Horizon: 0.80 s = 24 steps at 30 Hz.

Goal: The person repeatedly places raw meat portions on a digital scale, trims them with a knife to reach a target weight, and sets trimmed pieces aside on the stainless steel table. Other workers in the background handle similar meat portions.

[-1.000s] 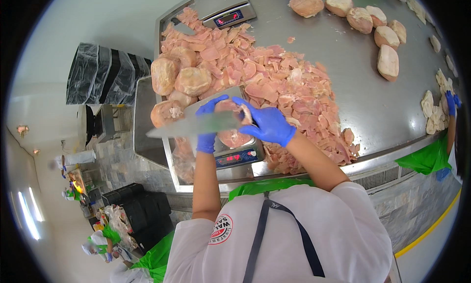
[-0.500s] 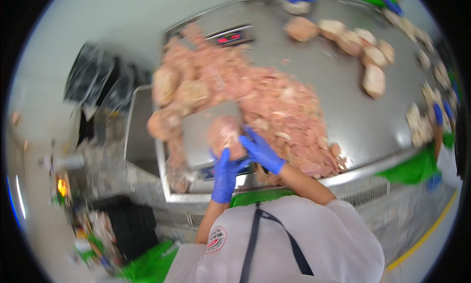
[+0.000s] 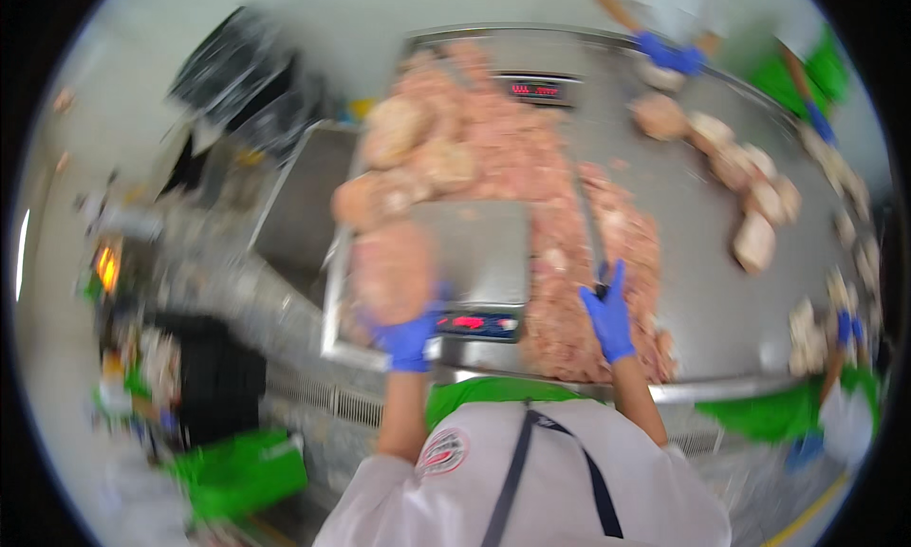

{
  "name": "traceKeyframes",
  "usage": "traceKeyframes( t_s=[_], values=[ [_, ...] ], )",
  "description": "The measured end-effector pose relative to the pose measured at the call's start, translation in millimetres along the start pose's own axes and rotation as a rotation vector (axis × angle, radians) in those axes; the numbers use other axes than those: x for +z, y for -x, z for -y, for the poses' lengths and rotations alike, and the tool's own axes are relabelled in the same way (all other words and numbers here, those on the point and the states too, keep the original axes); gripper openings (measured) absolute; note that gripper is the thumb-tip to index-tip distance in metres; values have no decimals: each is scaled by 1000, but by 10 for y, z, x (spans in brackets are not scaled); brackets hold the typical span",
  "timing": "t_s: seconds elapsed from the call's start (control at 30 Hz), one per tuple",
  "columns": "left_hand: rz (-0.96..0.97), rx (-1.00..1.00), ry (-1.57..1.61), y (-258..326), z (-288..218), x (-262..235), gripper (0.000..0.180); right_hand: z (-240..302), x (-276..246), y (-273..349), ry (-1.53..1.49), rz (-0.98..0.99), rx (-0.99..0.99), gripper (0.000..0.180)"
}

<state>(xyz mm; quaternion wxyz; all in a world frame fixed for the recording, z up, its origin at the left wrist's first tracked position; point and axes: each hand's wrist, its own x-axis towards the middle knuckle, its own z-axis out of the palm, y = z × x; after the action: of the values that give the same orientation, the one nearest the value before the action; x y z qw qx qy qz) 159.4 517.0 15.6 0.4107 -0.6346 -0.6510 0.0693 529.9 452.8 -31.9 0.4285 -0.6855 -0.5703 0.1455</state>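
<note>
My left hand point(image 3: 406, 343) grips a round lump of pale pink meat point(image 3: 394, 272), blurred by motion, over the table's left side beside the scale's steel plate point(image 3: 479, 253). The scale's lit display point(image 3: 470, 323) faces me. Over the heap of pink meat pieces point(image 3: 550, 291), my right hand point(image 3: 610, 315) is closed round the dark handle of what looks like a long, thin knife point(image 3: 590, 220). Its grey blade points away from me across the heap. Several rounded meat lumps point(image 3: 394, 134) lie together beyond the scale plate.
A second scale display point(image 3: 539, 90) stands at the table's far side. More lumps point(image 3: 756, 241) lie on the steel table point(image 3: 697, 300) to the right. Gloved co-workers' hands point(image 3: 669, 54) are at the far edge, others at the right. Black crates point(image 3: 223, 371) stand lower left.
The meat lump has gone from the scale plate to its left in my left hand. My right hand has left the lump, moved right and now holds the knife. The view has shifted.
</note>
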Motion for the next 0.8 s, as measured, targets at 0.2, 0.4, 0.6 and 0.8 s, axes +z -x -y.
traceKeyframes(
  t_s=[0.2, 0.4, 0.6, 0.8],
  values=[
    [112, -753, 2033, -884, 1526, 760, 60, -131, -692, -297, 67, 347, 343, 92],
    [-125, -807, 2679, -1577, 1588, 134, 57, -1324, -1517, -1078, 463, -294, 398, 82],
    [-225, -290, 1926, -1731, 915, -346, 41, -2202, -2665, -1909, 896, -428, 839, 111],
    [226, -529, 2560, -1617, 336, -215, 51, -2321, -2762, -2146, 823, -234, 1139, 113]
  ],
)
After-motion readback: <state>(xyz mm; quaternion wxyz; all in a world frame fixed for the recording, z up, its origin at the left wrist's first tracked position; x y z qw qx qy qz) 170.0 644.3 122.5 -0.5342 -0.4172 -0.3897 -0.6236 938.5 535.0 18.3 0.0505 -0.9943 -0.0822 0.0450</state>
